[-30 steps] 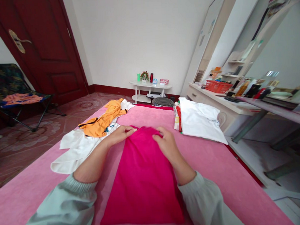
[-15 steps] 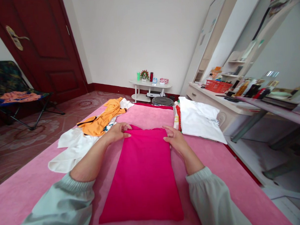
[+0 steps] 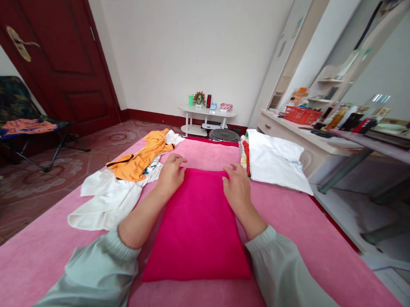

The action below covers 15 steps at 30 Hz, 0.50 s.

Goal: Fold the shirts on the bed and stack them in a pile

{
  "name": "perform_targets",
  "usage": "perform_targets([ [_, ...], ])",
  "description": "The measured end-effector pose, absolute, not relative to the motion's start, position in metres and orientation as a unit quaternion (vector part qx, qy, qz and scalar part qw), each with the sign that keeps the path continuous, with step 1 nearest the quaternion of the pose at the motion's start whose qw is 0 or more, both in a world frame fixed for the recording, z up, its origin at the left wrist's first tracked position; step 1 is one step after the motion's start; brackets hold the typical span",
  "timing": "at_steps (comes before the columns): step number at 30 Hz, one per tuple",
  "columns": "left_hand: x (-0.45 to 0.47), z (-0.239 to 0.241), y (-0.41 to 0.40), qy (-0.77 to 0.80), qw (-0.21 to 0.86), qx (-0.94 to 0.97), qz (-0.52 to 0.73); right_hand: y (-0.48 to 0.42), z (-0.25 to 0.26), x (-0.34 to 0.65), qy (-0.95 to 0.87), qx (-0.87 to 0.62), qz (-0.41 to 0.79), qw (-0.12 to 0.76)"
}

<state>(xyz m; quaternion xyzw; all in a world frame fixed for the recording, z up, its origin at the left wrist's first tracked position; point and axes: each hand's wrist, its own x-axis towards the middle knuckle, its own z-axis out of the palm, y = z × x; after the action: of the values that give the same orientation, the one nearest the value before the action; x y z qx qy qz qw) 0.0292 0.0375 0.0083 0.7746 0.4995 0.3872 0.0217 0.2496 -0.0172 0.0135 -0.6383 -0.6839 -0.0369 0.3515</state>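
A magenta garment [image 3: 197,226] lies folded into a flat, smooth panel on the pink bedspread [image 3: 290,240], narrower at its far end. At its far left corner is my left hand [image 3: 172,175], with fingers apart and the thumb beside the fabric edge. My right hand [image 3: 238,188] rests by the far right corner, fingers stretched forward and thumb spread over the edge. Neither hand grips the cloth. Whether the fingertips touch it is hard to see.
Left of the garment lie an orange garment [image 3: 140,158] and white clothing [image 3: 105,201]. A stack topped by a folded white shirt [image 3: 276,161] sits at the right. Beyond the bed stand a small white table [image 3: 206,111] and, at right, a dresser with a red basket [image 3: 301,115].
Both hands have loosened from their pinch on the far corners, and the fingers are spread. The garment's near edge sits farther from me. The view has shifted slightly.
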Motion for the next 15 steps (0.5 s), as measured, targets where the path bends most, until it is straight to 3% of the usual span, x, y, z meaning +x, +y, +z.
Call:
perform_targets([
  [3,0.053,0.009,0.022,0.453,0.09,0.835,0.3,-0.022,0.013,0.235,-0.763,-0.563,-0.005,0.319],
  [8,0.07,-0.021,0.013,0.467,0.101,0.866,0.147,-0.016,-0.019,0.233,-0.788,-0.595,0.051,0.148],
  [15,0.054,-0.028,0.022,0.504,0.083,0.849,0.136,-0.015,-0.022,0.24,-0.749,-0.652,0.042,0.11],
])
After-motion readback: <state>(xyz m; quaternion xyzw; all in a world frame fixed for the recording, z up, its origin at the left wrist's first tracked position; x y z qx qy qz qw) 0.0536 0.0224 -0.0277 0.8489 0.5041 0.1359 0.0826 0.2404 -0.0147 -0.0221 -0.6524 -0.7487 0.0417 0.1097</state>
